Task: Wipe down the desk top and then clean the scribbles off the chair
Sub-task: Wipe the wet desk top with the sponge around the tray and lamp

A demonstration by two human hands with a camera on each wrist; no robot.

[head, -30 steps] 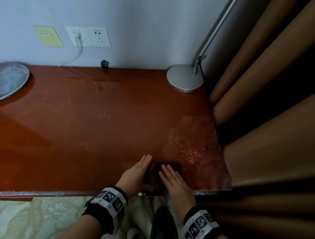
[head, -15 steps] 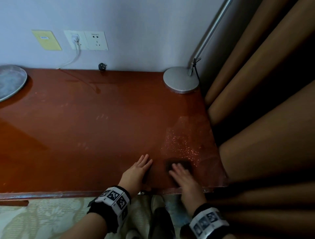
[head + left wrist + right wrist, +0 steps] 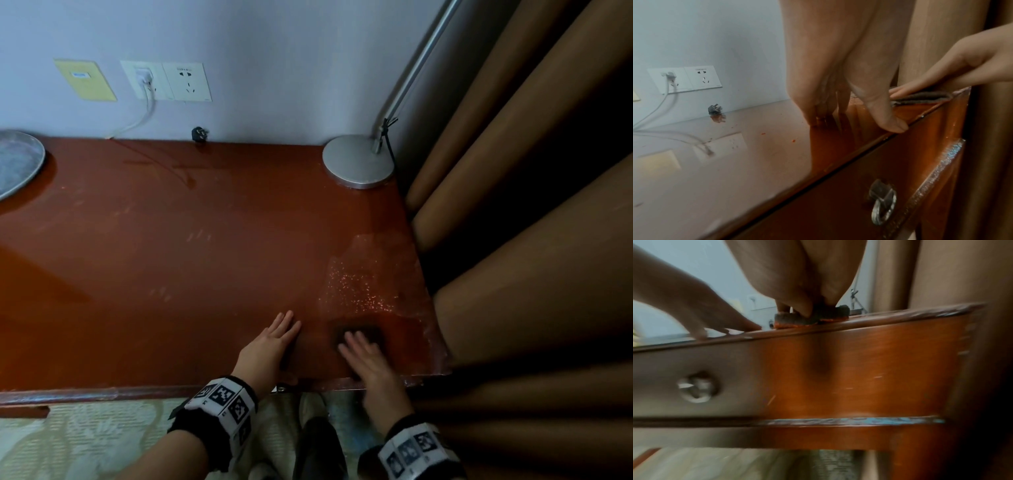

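Observation:
A glossy red-brown desk top [image 3: 178, 260] fills the head view. Near its front right corner lies a dark folded cloth [image 3: 371, 334], and my right hand [image 3: 359, 346] presses it flat with straight fingers. The cloth [image 3: 920, 98] shows as a grey pad under those fingers [image 3: 906, 88] in the left wrist view, and as a dark pad [image 3: 812, 316] in the blurred right wrist view. My left hand [image 3: 274, 337] rests flat on the desk just left of the cloth, thumb [image 3: 888, 121] at the front edge. Wet speckles glitter behind the cloth. No chair is in view.
A silver lamp base [image 3: 358, 161] stands at the back right corner, a grey round tray [image 3: 17, 164] at the far left. Wall sockets [image 3: 168, 80] with a white cable and a small black plug [image 3: 199, 134] are behind. Brown curtains [image 3: 531, 240] border the desk's right edge. A drawer knob [image 3: 882, 203] sits below.
My right hand has slid the cloth to the right, away from the left hand, toward the desk's right edge. The left hand has stayed flat in place.

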